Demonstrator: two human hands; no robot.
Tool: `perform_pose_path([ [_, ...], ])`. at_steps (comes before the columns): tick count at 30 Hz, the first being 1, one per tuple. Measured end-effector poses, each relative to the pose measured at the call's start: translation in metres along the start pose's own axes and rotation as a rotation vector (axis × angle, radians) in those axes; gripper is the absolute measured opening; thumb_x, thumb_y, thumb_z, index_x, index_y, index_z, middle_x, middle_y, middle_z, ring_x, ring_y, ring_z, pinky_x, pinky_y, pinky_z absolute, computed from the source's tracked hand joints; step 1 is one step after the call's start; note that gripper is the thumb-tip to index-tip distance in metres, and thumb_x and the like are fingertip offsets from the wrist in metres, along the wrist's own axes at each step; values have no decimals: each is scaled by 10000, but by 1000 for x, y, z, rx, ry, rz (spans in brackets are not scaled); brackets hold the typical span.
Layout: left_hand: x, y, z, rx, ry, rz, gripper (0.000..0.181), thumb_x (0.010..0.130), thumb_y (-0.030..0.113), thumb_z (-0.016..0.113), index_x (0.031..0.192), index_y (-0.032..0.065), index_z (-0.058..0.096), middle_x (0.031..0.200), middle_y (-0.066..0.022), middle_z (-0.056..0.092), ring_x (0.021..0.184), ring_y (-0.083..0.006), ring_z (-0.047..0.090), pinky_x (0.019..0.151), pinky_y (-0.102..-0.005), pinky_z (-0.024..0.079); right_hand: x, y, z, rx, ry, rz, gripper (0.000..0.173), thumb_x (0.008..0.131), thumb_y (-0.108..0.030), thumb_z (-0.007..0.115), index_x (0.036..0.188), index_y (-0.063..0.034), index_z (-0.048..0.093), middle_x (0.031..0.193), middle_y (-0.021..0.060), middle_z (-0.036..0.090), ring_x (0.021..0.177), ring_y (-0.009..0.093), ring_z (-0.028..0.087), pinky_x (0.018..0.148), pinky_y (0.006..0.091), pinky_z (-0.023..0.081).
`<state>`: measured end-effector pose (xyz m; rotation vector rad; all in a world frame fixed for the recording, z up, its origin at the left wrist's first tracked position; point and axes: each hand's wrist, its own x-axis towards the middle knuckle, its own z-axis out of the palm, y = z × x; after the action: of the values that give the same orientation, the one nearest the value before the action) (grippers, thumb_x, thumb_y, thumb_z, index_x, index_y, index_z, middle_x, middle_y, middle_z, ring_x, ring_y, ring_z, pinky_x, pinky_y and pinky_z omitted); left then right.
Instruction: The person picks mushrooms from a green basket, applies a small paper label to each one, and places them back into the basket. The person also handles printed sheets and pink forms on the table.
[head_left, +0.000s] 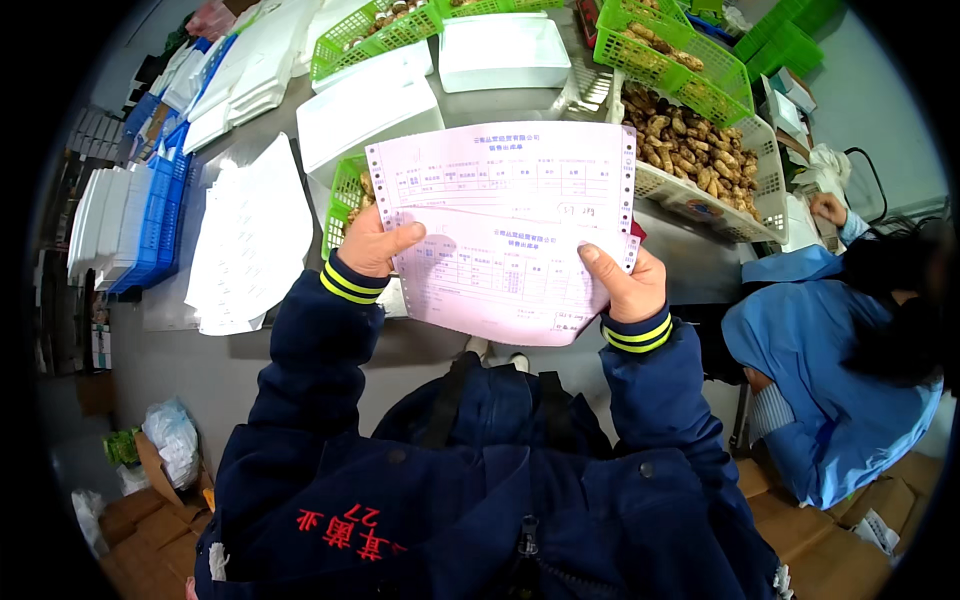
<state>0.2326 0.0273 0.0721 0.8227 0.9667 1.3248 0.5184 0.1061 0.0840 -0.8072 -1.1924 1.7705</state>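
Pink printed forms (502, 277) with punched side strips span the space between my hands, one sheet overlapping another. My left hand (379, 244) pinches their left edge, thumb on top. At the right edge, my right hand (626, 277) grips them in the same way; its fingers are mostly hidden behind the paper. The sheets bear print and some handwriting. Just behind them stand a white foam box (375, 120) and a green plastic basket (341, 225), partly covered by the forms. White printed sheets (251, 240) lie on the metal table to the left.
A white crate (769, 172) of mushrooms stands right, with a green basket (675, 67) on its edge. Another foam box (502, 52) is at the back. Blue crates (161, 217) with white foam lids are left. A co-worker in blue (817, 375) sits close on the right.
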Motion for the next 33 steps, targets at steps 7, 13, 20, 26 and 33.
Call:
perform_pose_path([
  [7,2,1,25,175,20,78,377,779,32,594,1134,-37,486,1078,-98,565,963,-166,536,860,-279,411,-5,-2,-9,-58,77,-60,212,765,-21,639,964,41,606,919,92,627,823,131,572,753,257,447],
  [13,-3,31,34,219,52,136,353,779,63,606,1103,-46,514,1045,-101,579,942,-172,539,845,-282,416,-9,-10,-15,34,3,-81,200,790,-59,615,964,38,600,894,95,629,791,131,580,726,256,458],
  [20,15,38,27,612,45,312,315,767,54,587,1060,-48,536,984,-106,598,873,-185,560,792,-301,435,-15,-11,-10,-115,115,-142,182,783,-82,627,922,36,615,832,59,629,738,90,563,665,230,459],
  [26,41,42,-7,466,-70,328,373,739,75,610,1076,-57,518,1014,-108,581,915,-199,553,827,-310,423,17,15,6,-220,183,-183,199,784,-160,645,883,11,625,758,12,615,672,56,533,603,229,450],
  [33,73,44,-63,313,-342,63,382,761,116,616,1081,-64,512,1036,-103,569,914,-183,544,819,-302,418,15,30,39,-154,295,-195,217,798,-185,631,895,8,617,752,1,606,668,56,528,606,230,443],
])
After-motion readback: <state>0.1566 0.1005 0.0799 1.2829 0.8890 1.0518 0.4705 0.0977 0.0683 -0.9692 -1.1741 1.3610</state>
